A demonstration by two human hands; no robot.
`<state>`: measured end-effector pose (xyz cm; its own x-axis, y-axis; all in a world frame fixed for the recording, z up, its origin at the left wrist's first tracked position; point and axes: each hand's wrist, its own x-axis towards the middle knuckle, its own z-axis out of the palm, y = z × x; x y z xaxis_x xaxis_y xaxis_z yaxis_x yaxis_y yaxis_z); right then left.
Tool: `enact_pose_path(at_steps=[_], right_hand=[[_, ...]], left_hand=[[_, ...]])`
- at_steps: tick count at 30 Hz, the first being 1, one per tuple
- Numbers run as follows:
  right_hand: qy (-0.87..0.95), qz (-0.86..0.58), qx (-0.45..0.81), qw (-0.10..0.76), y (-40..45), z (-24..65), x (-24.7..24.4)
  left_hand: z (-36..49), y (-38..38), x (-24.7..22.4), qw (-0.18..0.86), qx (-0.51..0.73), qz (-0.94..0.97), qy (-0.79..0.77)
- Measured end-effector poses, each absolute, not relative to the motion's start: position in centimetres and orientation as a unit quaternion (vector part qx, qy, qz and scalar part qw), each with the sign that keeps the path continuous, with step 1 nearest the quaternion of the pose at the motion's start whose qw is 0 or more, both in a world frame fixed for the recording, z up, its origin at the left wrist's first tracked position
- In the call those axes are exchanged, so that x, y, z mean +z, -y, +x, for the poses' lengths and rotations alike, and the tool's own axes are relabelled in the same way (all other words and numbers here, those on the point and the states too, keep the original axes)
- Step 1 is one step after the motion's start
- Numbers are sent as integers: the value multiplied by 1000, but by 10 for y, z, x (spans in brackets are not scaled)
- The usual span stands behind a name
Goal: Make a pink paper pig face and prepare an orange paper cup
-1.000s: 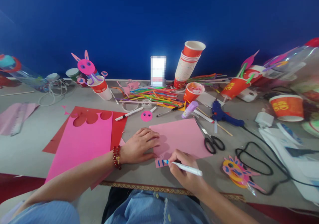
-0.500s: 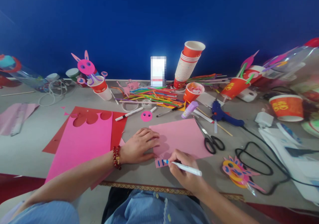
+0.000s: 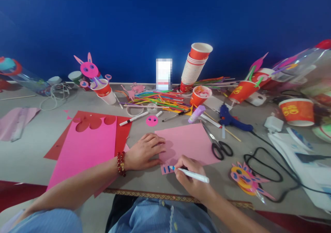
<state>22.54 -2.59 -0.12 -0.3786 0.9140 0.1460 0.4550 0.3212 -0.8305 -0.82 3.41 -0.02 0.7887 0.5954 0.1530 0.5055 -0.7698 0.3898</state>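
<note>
Your right hand (image 3: 196, 188) is pinching blue-tipped marker (image 3: 196, 176) near tip; barrel is seeming light, stiff, maybe slippery. Your left hand (image 3: 143, 153) is lying flat, fingers slightly apart, pinching nothing, fingertips reaching over pink sheet (image 3: 188, 139). Small pink cutout (image 3: 162, 172) is lying between hands, by sheet's lower-left edge; probably soft, easily creasing, so outer margin is offering safest hold. Table edge (image 3: 144, 194) is running near below; scissors (image 3: 212, 136) are narrowing room at right.
</note>
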Motion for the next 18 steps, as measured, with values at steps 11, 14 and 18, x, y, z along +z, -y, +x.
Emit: enact_pose_path(at_steps=[11, 14, 18], right_hand=[[752, -458, 357, 313, 27, 225, -2], [752, -460, 354, 314, 27, 225, -2], [751, -461, 352, 315, 27, 226, -2]], left_hand=[[-8, -35, 0, 166, 137, 931, -295], [-8, -35, 0, 166, 136, 931, -296], [-8, -34, 1, 166, 133, 931, -296]])
